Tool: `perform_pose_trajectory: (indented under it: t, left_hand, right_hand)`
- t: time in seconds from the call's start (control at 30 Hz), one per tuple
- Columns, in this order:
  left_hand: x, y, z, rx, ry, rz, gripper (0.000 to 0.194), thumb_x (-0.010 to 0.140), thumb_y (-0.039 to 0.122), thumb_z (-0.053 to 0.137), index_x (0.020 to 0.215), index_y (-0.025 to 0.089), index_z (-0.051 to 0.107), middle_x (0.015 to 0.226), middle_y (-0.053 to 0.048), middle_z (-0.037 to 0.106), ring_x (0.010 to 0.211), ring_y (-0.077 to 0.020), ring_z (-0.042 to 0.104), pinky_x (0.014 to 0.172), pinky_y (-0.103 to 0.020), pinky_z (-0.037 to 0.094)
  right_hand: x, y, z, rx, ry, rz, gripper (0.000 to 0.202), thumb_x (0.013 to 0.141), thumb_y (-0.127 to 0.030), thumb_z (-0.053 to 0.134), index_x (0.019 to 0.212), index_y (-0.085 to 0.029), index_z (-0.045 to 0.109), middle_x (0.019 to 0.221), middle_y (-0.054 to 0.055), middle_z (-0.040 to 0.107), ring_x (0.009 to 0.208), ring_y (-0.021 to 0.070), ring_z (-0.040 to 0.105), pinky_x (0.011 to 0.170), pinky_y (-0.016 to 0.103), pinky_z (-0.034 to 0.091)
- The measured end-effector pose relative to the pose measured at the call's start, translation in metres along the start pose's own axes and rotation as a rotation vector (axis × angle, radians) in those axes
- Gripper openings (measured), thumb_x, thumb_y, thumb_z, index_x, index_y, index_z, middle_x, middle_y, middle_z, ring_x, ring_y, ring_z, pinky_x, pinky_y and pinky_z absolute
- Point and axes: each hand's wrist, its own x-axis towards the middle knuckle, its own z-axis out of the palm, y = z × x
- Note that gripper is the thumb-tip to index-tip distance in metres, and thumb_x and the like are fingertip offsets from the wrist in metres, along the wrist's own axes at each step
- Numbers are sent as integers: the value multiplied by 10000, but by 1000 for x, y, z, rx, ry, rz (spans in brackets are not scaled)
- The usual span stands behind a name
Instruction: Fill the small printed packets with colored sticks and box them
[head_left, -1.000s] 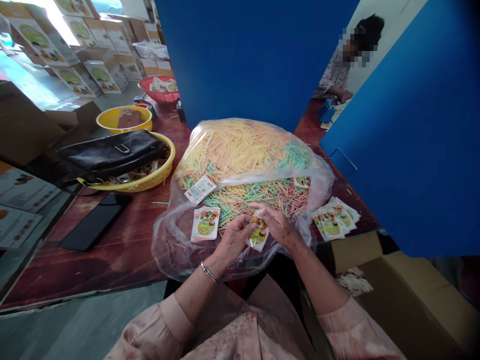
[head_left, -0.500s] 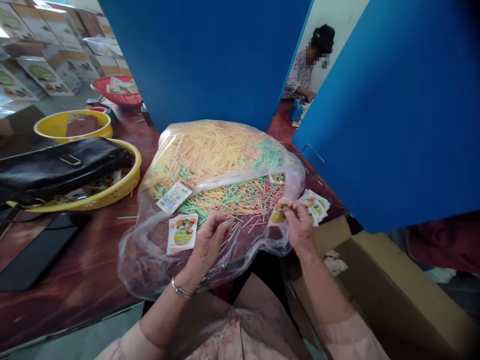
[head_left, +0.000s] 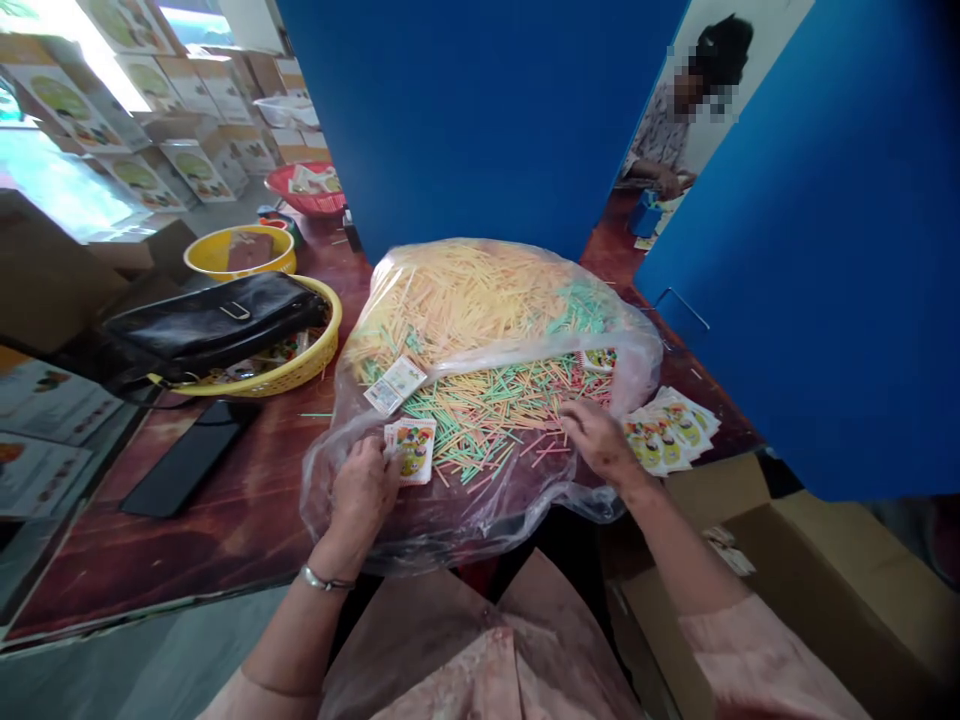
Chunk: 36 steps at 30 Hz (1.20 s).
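A clear plastic bag (head_left: 480, 345) lies open on the table, full of thin sticks (head_left: 495, 395) in yellow, orange, green and pink. My left hand (head_left: 365, 490) is at the left edge of a small stack of printed packets (head_left: 415, 452), its fingers closed on a packet's edge. Over the pink sticks on the right is my right hand (head_left: 600, 440), fingers bent and slightly apart, with nothing visible in them. Beside it, several printed packets (head_left: 675, 430) lie fanned out. Another packet bundle (head_left: 395, 385) rests on the bag.
A black handbag (head_left: 217, 320) lies on a yellow basket (head_left: 330, 350) to the left, near a black phone (head_left: 187, 460). Blue panels (head_left: 480, 120) stand behind and right. An open carton (head_left: 817, 560) is below right. Beyond the panels sits a person (head_left: 664, 140).
The packet in my right hand has left it and more packets lie fanned at the right. My left hand has moved left to the stack. The view has shifted.
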Motion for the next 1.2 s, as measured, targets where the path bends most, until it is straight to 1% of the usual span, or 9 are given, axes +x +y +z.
perform_pose_trajectory:
  t: [0.07, 0.17, 0.33, 0.43, 0.67, 0.8, 0.93, 1.07, 1.2]
  left_hand:
    - [2, -1, -2, 76, -40, -39, 218, 818, 351, 451, 837, 152, 536, 873, -122, 608, 808, -244, 592, 684, -325, 435]
    - [5, 0, -4, 93, -89, -65, 274, 822, 386, 453, 882, 131, 533, 907, -148, 612, 838, -258, 599, 703, -334, 442]
    - [10, 1, 2, 71, -145, -104, 325, 805, 410, 483, 946, 123, 542, 915, -147, 633, 867, -261, 604, 703, -323, 438]
    - [15, -1, 7, 9, -170, -142, 308, 784, 382, 515, 960, 134, 555, 885, -113, 653, 828, -231, 611, 671, -285, 423]
    - [17, -6, 10, -119, -150, -140, 259, 780, 267, 483, 996, 167, 587, 802, -49, 669, 675, -168, 592, 587, -245, 367]
    - [12, -3, 9, 7, -60, -62, 250, 820, 263, 415, 948, 170, 609, 758, -62, 655, 663, -184, 574, 582, -261, 346]
    - [11, -2, 9, 18, 79, 32, 229, 831, 252, 401, 811, 161, 610, 806, -80, 643, 741, -190, 563, 642, -267, 369]
    - [9, 2, 3, -231, 166, -19, 213, 834, 287, 420, 830, 174, 600, 787, -48, 643, 712, -163, 558, 627, -246, 387]
    - [3, 11, -4, -523, 119, -89, 194, 811, 327, 460, 825, 185, 592, 730, -3, 632, 634, -127, 545, 578, -210, 399]
  right_hand:
    - [16, -20, 17, 13, -104, -133, 236, 873, -185, 381, 995, -207, 581, 944, 65, 623, 924, 209, 541, 854, 353, 426]
    - [36, -34, 38, -105, -176, -288, 303, 859, -121, 389, 1106, -175, 556, 1065, 89, 611, 1014, 230, 492, 922, 380, 394]
    - [65, -37, 59, -429, -301, -387, 324, 875, -121, 397, 1168, -153, 533, 1157, 108, 589, 974, 243, 466, 876, 376, 390]
    - [75, -40, 64, -554, -348, -410, 280, 878, -138, 418, 1124, -160, 550, 1117, 98, 596, 949, 242, 461, 829, 362, 384]
    - [74, -39, 67, -620, -335, -487, 190, 885, -182, 441, 979, -149, 602, 1048, 120, 582, 937, 245, 433, 800, 375, 340]
    - [71, -30, 70, -602, -285, -508, 193, 886, -185, 446, 993, -145, 601, 968, 116, 576, 897, 234, 428, 798, 370, 333]
    - [71, -24, 73, -598, -255, -584, 191, 892, -192, 437, 971, -138, 602, 1018, 117, 576, 935, 239, 426, 841, 374, 326]
    - [71, -25, 77, -562, -241, -583, 271, 917, -171, 366, 1106, -134, 557, 1008, 118, 589, 937, 229, 438, 861, 378, 320]
    - [72, -33, 83, -629, -203, -459, 271, 897, -136, 373, 1080, -89, 566, 910, 131, 602, 875, 238, 452, 861, 402, 313]
